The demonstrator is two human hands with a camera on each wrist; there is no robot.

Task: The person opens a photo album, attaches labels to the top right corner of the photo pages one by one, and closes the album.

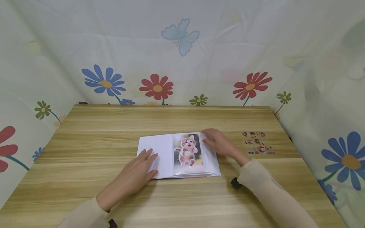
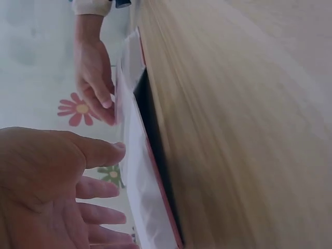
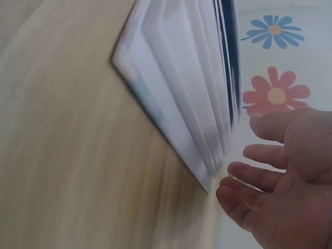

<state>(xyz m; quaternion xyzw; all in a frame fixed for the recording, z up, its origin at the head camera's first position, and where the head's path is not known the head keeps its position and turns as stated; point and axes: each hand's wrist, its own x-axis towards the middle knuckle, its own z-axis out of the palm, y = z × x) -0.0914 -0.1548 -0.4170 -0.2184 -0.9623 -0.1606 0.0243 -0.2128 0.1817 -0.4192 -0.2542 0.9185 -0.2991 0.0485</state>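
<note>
A photo album [image 1: 188,176] lies spread on the table, its left side a blank white page [image 1: 155,142]. Under a clear sleeve on the right side is a kitten picture [image 1: 187,152]. My left hand [image 1: 134,172] is over the blank page with its fingers extended; in the left wrist view the thumb [image 2: 106,154] stands apart from the other fingers. At the album's upper right edge is my right hand [image 1: 219,142], thumb toward the sleeve. The right wrist view shows its fingers [image 3: 259,176] loosely bent beside the stacked page edges [image 3: 181,78], with no page visible between them.
Several small colourful stickers [image 1: 258,143] lie on the wooden table [image 1: 108,126] to the right of the album. A white curtain [image 1: 131,53] printed with flowers and a butterfly surrounds the table at the back and sides.
</note>
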